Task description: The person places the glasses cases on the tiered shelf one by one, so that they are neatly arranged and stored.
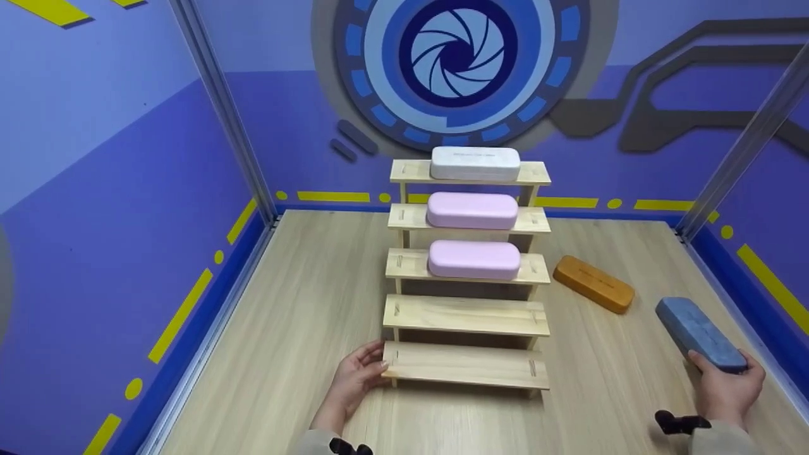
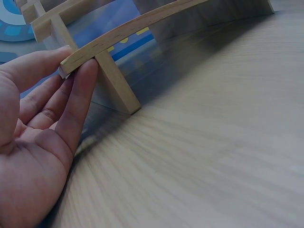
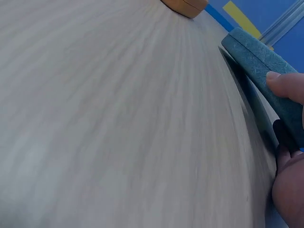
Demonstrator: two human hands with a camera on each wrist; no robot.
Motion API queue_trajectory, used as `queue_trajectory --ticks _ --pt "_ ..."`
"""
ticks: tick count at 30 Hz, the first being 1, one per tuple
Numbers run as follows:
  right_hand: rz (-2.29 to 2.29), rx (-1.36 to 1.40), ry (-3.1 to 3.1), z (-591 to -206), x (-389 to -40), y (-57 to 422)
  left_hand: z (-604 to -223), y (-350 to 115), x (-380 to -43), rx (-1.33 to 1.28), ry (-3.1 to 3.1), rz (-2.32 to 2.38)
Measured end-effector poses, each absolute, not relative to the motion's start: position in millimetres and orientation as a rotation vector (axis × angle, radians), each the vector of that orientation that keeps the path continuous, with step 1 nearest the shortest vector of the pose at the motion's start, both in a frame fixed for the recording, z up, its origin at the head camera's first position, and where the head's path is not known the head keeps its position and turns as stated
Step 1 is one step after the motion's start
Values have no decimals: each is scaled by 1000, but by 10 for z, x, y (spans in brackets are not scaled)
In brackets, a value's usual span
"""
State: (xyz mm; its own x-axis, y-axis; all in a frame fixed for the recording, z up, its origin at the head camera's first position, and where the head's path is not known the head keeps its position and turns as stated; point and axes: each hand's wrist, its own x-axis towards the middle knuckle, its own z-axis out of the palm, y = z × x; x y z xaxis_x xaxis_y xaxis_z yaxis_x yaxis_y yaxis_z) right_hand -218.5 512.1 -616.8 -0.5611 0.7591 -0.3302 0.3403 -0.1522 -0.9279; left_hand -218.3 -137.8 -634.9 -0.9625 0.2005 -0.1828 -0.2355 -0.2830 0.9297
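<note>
A stepped wooden rack (image 1: pixel 466 316) stands mid-table. My left hand (image 1: pixel 359 376) pinches the left end of its lowest shelf (image 1: pixel 464 366); the left wrist view shows the thumb (image 2: pixel 45 64) on top and fingers below. At the right, my right hand (image 1: pixel 730 387) grips the near end of a blue-grey glasses case (image 1: pixel 700 333), thumb along one side. In the right wrist view the case (image 3: pixel 259 59) is tilted close over the table. Two pink glasses cases (image 1: pixel 473 210) sit on middle shelves, and a white one (image 1: pixel 475 163) sits on the top shelf.
An orange-brown glasses case (image 1: pixel 594 284) lies on the table between the rack and the blue-grey case. Purple-blue panels (image 1: pixel 126 189) with metal corner posts (image 1: pixel 221 107) enclose the table (image 1: pixel 303 284) at the back and both sides.
</note>
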Motion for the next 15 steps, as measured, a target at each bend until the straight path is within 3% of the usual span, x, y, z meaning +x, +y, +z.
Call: queue_trajectory --ticks 15 --pt "1640 -1253 -1761 -6152 -2034 4996 -6350 -1379 -2182 -34 1716 2298"
